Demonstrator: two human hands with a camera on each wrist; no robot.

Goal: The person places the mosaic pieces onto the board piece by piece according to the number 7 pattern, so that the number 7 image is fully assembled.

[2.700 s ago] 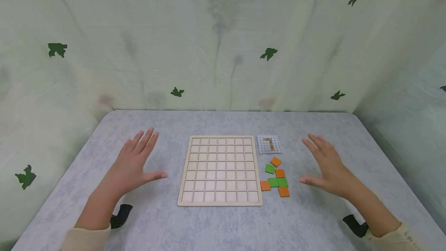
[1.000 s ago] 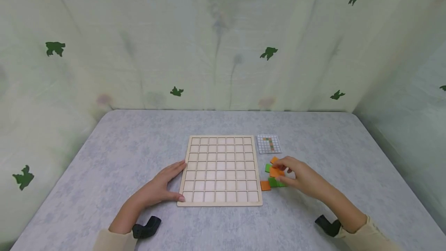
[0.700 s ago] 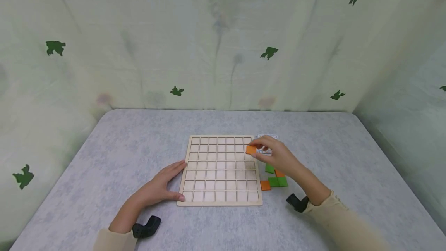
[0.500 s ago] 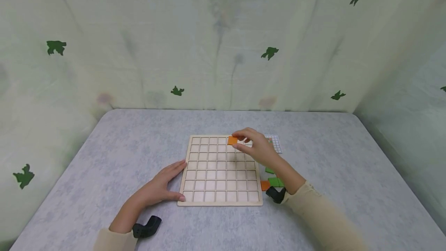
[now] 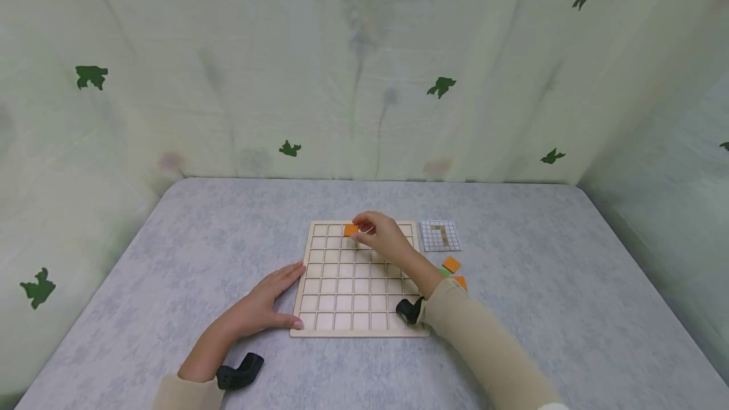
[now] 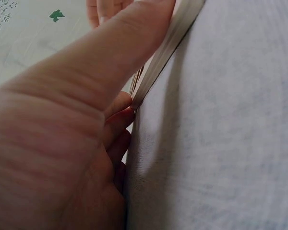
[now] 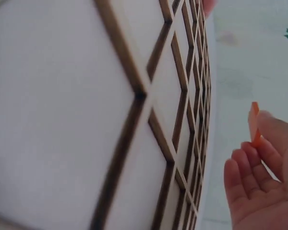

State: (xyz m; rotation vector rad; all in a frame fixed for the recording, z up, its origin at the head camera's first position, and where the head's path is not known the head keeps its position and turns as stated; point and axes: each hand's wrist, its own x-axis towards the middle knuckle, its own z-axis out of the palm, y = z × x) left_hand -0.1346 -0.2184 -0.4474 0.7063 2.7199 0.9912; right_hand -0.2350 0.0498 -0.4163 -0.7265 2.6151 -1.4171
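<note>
Between thumb and fingertips my right hand (image 5: 383,237) pinches an orange square tile (image 5: 350,230) at the far row of the wooden grid board (image 5: 343,285). In the right wrist view the tile (image 7: 253,123) is held edge-on, apart from the grid as seen there. My left hand (image 5: 259,309) rests against the board's left edge, thumb on the near left corner and fingers stretched along the side. The left wrist view shows that thumb (image 6: 101,57) up close, beside the board's rim (image 6: 158,62). The right hand and forearm hide some cells on the right.
Right of the board lie a pattern card (image 5: 439,235), two loose orange tiles (image 5: 452,264) and a partly covered green tile (image 5: 444,272). My right sleeve (image 5: 484,340) crosses the space nearer me. A printed curtain (image 5: 364,81) hangs behind the table.
Both hands came in from the sides. The left settled on the board's left edge. The right picked an orange tile from the pile and carried it leftward over the board's far row.
</note>
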